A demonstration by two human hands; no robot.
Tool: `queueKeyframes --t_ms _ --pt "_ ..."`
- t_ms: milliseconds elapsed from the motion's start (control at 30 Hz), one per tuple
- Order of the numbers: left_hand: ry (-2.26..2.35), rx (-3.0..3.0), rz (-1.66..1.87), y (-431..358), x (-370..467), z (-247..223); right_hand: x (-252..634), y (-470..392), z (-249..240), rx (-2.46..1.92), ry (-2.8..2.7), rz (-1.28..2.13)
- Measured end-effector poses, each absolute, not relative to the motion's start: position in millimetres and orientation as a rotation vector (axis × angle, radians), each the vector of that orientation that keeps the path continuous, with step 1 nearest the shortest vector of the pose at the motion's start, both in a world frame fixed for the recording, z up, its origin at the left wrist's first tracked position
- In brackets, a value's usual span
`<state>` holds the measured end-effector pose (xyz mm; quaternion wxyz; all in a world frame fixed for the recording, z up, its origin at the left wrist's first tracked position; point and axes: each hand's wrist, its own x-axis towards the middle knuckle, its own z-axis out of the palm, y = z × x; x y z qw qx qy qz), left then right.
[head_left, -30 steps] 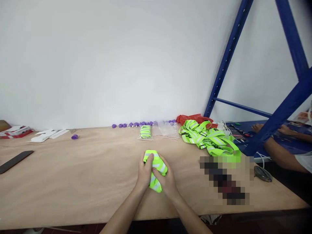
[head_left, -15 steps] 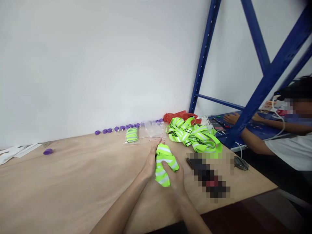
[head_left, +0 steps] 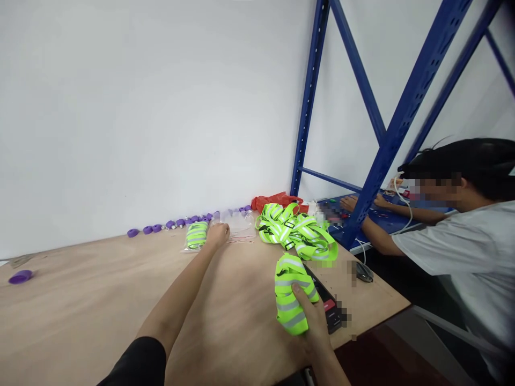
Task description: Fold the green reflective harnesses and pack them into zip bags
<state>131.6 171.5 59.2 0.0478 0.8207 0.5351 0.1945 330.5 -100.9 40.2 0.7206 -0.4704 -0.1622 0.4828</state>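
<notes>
My right hand (head_left: 311, 321) gripped one folded neon vest (head_left: 290, 292) near the table's (head_left: 80, 311) front edge. My left hand (head_left: 218, 234), outstretched, fingers curled, touched clear bags (head_left: 241, 225) beside one bagged vest (head_left: 196, 236).

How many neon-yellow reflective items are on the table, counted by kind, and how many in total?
Folded reflective strap bundle, held in the right hand: 1
Bagged reflective strap bundle, beside the left hand: 1
Loose heap of reflective straps: 1
Total: 3
</notes>
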Motion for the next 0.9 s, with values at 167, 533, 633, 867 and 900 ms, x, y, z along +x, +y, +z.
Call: queueKeyframes --t_ms 167,533,633,867,900 --pt "1.640 2.635 0.626 162 129 85 341 -100 33 -1.079 -0.470 0.970" --pt "1.142 3.152 0.829 21 118 106 312 -82 79 -1.019 -0.887 1.225" --pt "0.950 3.153 1.154 -6 107 98 291 -82 75 -0.988 -0.803 1.382" --pt "0.611 2.737 1.327 -36 82 88 260 -88 64 -0.856 -0.605 1.409" --pt "0.590 2.586 1.336 -39 81 90 257 -88 65 -0.856 -0.592 1.404"
